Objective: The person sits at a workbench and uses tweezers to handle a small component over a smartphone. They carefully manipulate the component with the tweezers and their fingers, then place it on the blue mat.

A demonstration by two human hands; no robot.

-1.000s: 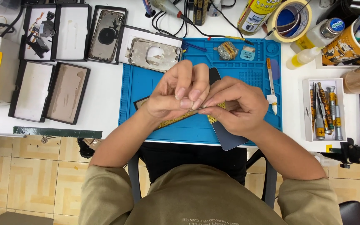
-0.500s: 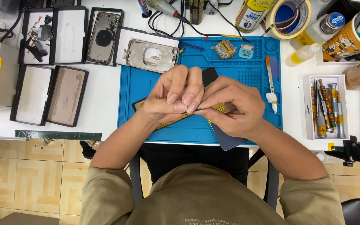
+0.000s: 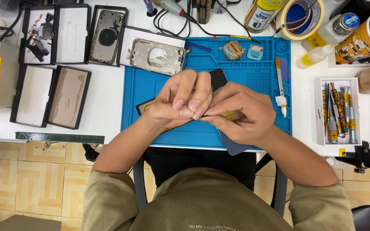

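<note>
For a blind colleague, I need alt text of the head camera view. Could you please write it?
Seen from above, a person's left hand and right hand meet fingertip to fingertip over a dark flat rectangular device on a blue rubber work mat. A bare silver metal phone frame lies at the mat's upper left, and a white tray of small screwdrivers stands at the right.

Bright, even overhead light; sharp focus.
</note>
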